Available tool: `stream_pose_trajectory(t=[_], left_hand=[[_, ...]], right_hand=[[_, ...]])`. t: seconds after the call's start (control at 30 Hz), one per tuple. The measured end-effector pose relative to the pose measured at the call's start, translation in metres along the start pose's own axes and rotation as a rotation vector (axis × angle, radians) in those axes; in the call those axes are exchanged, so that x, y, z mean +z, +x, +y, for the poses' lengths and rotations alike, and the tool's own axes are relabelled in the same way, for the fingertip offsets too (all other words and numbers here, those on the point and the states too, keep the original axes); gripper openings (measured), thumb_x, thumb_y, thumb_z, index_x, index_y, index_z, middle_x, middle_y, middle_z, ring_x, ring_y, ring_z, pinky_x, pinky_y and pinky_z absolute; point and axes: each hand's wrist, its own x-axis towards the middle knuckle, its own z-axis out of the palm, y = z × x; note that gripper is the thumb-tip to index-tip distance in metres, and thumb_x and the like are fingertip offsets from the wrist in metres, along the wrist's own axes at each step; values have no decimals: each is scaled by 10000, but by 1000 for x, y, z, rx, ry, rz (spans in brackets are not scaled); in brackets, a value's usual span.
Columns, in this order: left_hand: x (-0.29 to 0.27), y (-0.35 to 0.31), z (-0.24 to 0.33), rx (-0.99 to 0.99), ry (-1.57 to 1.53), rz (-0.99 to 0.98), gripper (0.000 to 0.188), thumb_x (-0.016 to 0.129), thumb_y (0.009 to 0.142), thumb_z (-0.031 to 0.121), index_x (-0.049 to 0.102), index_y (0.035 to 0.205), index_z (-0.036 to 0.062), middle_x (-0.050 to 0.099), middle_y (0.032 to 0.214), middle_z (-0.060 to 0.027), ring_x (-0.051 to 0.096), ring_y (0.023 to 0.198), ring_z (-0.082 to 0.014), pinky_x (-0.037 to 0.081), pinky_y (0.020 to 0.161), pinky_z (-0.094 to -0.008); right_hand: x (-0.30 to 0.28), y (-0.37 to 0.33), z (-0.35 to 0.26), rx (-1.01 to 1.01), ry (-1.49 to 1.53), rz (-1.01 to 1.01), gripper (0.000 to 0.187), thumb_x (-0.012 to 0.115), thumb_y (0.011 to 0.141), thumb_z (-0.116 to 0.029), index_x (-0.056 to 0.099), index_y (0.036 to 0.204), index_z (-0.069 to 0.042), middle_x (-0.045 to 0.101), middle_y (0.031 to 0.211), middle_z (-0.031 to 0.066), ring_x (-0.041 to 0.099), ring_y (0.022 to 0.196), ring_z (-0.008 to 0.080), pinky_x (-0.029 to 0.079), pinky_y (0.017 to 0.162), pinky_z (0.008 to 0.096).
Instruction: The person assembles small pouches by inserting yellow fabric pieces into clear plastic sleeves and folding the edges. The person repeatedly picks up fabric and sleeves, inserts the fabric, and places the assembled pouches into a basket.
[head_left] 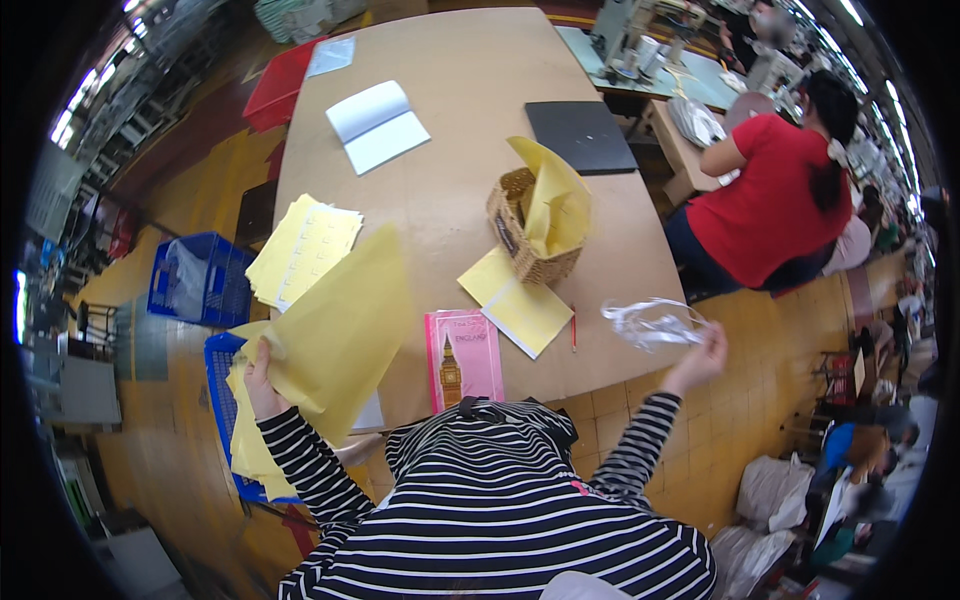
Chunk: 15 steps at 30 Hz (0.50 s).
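My left hand (260, 380) is closed on the lower left edge of a large yellow sheet (345, 320), which slants up over the table's left edge. Below that hand, more yellow sheets (255, 445) lie in a blue plastic basket (222, 345). Out past the table's near right corner, my right hand (704, 358) pinches a loose bunch of shiny whitish strands (650, 325), slightly blurred. Between the hands lie a pink notebook (465, 358), yellow paper pieces (530, 315) and a red pencil (574, 330). A stack of yellow printed sheets (308, 245) is partly covered by the large sheet.
A wicker basket (550, 268) holding yellow paper stands on the brown table (450, 180). Farther back are an open notebook (378, 125) and a black folder (580, 138). A blue crate (205, 285) and a red bin (283, 88) flank the left side. A person in red (765, 200) sits at right.
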Motion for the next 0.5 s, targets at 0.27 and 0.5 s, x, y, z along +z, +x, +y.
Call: stream_pose_trajectory(t=[0.27,0.5], left_hand=[[-2,-9,0,15,-20,28,274,526,955,184,540,1167,12,618,1119,-92,632,952,-192,527,815,-312],[-23,-21,13,45,-56,165,262,535,947,181,556,1136,0,627,1087,-110,631,956,-211,524,824,-330]], right_hand=[[31,-111,122,-8,-890,-442,155,695,770,-280,692,859,-154,676,1035,10,610,925,211,311,977,459],[21,-141,172,29,-1041,-961,179,566,841,-181,621,1003,-130,542,1258,49,491,1179,236,252,1041,510]])
